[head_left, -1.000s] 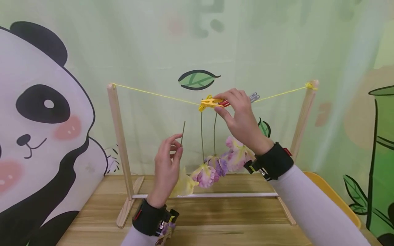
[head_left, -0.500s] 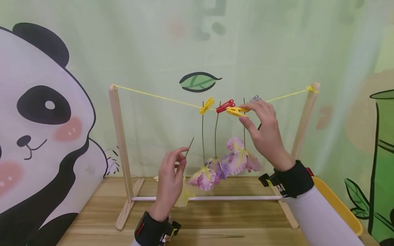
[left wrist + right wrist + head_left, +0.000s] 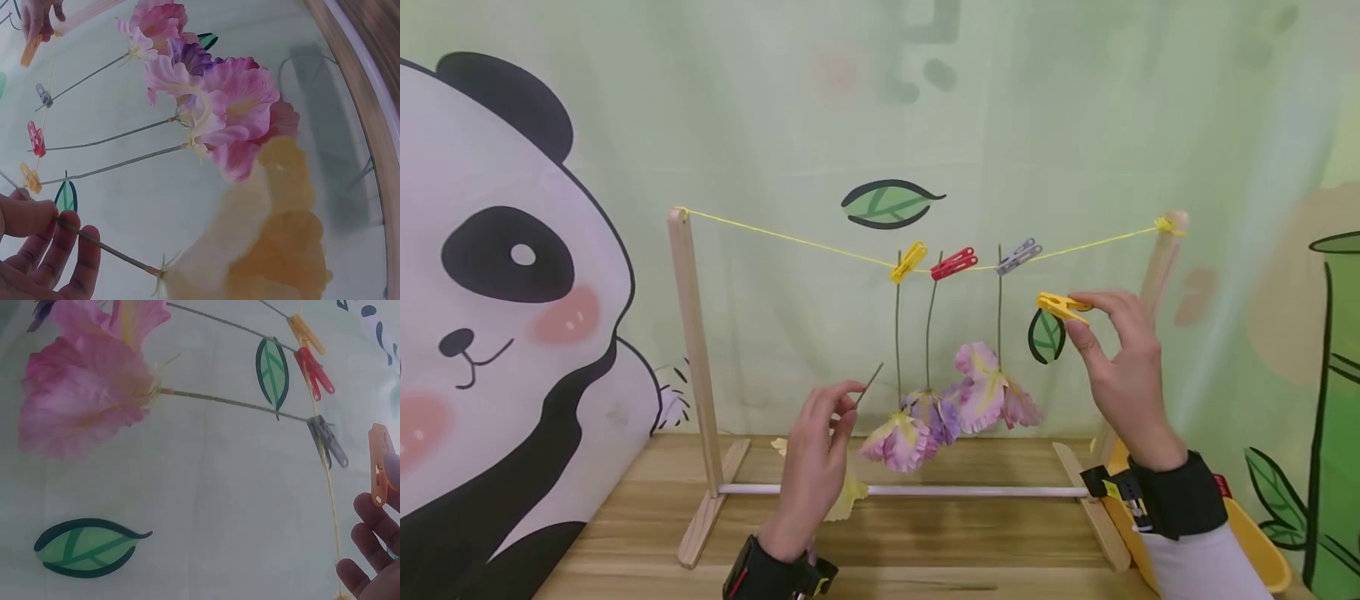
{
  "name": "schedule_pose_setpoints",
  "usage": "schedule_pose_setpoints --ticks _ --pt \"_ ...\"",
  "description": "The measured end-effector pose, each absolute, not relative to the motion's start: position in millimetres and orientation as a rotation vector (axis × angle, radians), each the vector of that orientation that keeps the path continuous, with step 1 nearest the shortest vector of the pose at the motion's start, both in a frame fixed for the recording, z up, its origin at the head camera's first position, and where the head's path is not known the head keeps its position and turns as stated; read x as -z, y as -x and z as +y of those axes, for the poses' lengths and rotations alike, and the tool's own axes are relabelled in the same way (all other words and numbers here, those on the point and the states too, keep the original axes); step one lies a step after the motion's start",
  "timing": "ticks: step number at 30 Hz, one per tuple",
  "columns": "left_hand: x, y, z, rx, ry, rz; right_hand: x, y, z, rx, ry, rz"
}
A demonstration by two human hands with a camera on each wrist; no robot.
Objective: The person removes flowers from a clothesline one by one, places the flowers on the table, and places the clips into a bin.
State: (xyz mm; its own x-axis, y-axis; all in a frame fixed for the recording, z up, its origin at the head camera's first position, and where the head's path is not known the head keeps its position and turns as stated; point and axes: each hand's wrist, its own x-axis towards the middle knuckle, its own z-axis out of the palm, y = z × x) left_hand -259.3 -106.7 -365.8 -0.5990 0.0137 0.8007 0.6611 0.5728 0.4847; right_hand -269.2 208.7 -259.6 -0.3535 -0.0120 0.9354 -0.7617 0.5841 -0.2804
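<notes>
Left hand [image 3: 811, 471]: pinched a yellow fabric flower [image 3: 848, 498] by its thin green stem [image 3: 871, 382], left of three pink-and-purple fabric blooms [image 3: 981, 402]. Right hand [image 3: 1129, 371]: pinched a yellow plastic clothespin [image 3: 1058, 306], to their right. Risks, I judged: slack grip, dropped flower; bumped yellow string [image 3: 790, 238], swinging blooms.

Below our right hand [image 3: 1123, 371] we wear a wide black wristband [image 3: 1180, 493] with a small red tag [image 3: 1222, 485] and boxy black mount [image 3: 1096, 481], then a whitish sleeve [image 3: 1206, 562]; below our left hand [image 3: 812, 467], a second black wristband [image 3: 763, 575] bears a red mark [image 3: 739, 582].
</notes>
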Motion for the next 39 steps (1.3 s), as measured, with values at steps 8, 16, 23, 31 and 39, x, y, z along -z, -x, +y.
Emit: schedule_pose_setpoints --ticks 8,16,23,31,39 --pt "364.7 255.7 -108.0 0.893 0.675 -2.186 306.4 277.7 261.4 -0.915 -0.468 -1.774" --pt "372.4 253.5 -104.3 0.804 0.855 -2.303 333.9 272.5 299.3 -0.960 -0.245 -1.773" --pt "377.8 251.4 -97.6 0.633 1.023 -2.350 335.2 274.4 322.6 -0.928 -0.160 -1.772" --pt "394.7 254.6 -82.8 0.474 1.133 -2.424 354.9 283.4 355.2 -0.829 -0.024 -2.009" --pt "420.6 258.8 -68.9 0.322 1.159 -2.572 391.7 302.3 384.6 -0.662 -0.115 -2.412"
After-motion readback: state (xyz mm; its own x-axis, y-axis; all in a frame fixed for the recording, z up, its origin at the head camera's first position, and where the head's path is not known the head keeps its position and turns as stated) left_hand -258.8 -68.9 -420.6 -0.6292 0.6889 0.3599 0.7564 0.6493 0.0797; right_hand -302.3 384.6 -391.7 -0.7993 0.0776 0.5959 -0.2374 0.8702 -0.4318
